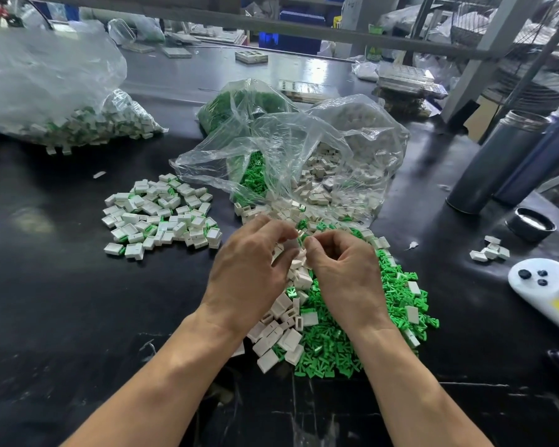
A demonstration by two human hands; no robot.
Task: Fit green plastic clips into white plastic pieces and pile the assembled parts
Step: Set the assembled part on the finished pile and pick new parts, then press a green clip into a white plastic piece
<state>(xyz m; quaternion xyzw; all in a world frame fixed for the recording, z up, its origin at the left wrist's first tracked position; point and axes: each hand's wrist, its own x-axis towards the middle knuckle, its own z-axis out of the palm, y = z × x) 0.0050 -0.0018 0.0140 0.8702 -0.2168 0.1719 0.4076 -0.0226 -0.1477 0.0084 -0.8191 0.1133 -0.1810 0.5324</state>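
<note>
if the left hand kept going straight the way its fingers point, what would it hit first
Likely the right hand's fingertips: the left hand points up and right, nearly meeting them over a small part pinched between both. Beyond lies the clear plastic bag of white pieces. Depth is unclear.

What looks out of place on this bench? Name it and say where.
A small cluster of white pieces lies alone at the right, apart from the main piles, beside a black lid. A single white scrap sits loose nearby. Nothing looks damaged.

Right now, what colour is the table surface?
Black and glossy table, seen in the head view.
</note>
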